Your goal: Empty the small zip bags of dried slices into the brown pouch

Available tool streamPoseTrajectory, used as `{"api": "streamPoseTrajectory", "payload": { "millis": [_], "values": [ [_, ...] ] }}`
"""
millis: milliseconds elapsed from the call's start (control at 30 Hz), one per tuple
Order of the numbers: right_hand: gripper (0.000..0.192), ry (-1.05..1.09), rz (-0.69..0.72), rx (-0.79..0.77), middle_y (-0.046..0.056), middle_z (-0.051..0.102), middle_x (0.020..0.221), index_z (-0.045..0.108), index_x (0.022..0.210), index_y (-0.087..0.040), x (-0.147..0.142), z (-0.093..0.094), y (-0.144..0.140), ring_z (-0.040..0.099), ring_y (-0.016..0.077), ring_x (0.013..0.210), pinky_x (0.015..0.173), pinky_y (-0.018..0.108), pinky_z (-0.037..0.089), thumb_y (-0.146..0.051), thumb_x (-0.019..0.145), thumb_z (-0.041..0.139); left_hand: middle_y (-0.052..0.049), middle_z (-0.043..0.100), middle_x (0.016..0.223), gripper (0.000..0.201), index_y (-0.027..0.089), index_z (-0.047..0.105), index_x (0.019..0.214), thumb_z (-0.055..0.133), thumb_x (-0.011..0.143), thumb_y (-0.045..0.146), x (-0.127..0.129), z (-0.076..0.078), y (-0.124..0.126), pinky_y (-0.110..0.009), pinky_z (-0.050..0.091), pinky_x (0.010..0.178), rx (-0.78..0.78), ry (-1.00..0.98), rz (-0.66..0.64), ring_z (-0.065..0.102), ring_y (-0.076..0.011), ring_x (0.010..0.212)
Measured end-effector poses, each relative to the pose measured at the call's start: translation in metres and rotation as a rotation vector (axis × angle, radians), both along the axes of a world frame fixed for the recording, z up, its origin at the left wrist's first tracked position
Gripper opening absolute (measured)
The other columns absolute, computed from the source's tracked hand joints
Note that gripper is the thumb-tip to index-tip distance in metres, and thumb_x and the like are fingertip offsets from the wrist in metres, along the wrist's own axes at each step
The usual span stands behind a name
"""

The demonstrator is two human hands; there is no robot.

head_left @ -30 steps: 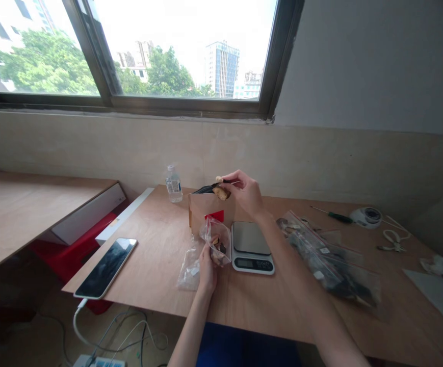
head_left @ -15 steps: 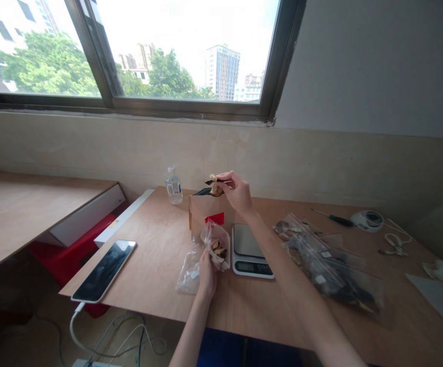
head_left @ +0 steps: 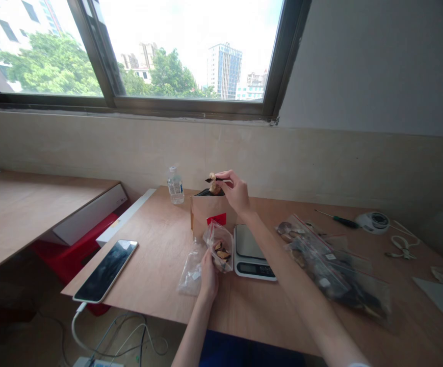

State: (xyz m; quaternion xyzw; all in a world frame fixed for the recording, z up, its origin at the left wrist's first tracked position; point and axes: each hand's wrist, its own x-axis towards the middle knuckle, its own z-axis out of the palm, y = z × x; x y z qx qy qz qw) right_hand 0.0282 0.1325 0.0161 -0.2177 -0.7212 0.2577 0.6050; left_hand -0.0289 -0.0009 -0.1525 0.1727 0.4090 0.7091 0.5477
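My left hand (head_left: 208, 272) is closed around the side of a small clear zip bag (head_left: 217, 232) with its mouth open toward the top. Brown dried pieces (head_left: 222, 251) lie inside it. Over the mouth of a brown paper bag (head_left: 201, 216), my right hand (head_left: 238, 196) pinches a small, pale and dark dried piece (head_left: 213, 185); its exact kind is unclear. Dark material (head_left: 204, 192) shows at the paper bag's rim, and a red patch (head_left: 216, 219) is on its front. Next to my left hand lies a crumpled clear bag (head_left: 190, 275).
A kitchen scale (head_left: 255, 268) stands right of the zip bag, partly under my right forearm. Filled zip bags (head_left: 332, 270), a screwdriver (head_left: 345, 221) and a white camera (head_left: 374, 223) are farther right. A phone (head_left: 106, 270) and a bottle (head_left: 176, 186) are left.
The view has shifted slightly. My right hand has lowered the pinched piece a little toward the paper bag's mouth. My left hand keeps its hold on the zip bag.
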Motion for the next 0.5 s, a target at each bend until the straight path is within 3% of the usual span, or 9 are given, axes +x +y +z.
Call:
{"api": "streamPoseTrajectory", "payload": {
  "millis": [200, 367, 500],
  "values": [
    [0.011, -0.129, 0.101, 0.119, 0.004, 0.066, 0.092, 0.064, 0.085, -0.02, -0.001, -0.005, -0.008, 0.063, 0.0154, 0.089, 0.078, 0.029, 0.053, -0.027, 0.083, 0.056, -0.01, 0.069, 0.102, 0.041, 0.014, 0.068, 0.099, 0.063, 0.071, 0.043, 0.001, 0.005, 0.0, -0.026, 0.048, 0.073, 0.04, -0.004, 0.001, 0.064, -0.0209, 0.091],
    [0.012, -0.095, 0.139, 0.03, 0.004, 0.067, 0.092, 0.065, 0.085, -0.02, 0.006, -0.011, -0.015, 0.064, 0.0163, 0.089, 0.076, 0.028, 0.054, -0.029, 0.081, 0.059, -0.011, 0.069, 0.102, 0.039, 0.015, 0.069, 0.097, 0.063, 0.07, 0.043, 0.002, 0.009, -0.001, -0.025, 0.048, 0.074, 0.038, -0.013, -0.002, 0.064, -0.0208, 0.091],
    [0.016, -0.182, 0.136, -0.027, 0.004, 0.069, 0.089, 0.064, 0.086, -0.018, 0.013, -0.008, -0.019, 0.065, 0.0167, 0.082, 0.072, 0.029, 0.054, -0.031, 0.079, 0.061, -0.01, 0.07, 0.097, 0.041, 0.015, 0.068, 0.098, 0.062, 0.071, 0.044, 0.002, 0.01, -0.002, -0.024, 0.048, 0.064, 0.018, 0.01, -0.024, 0.065, -0.02, 0.083]
  ]
}}
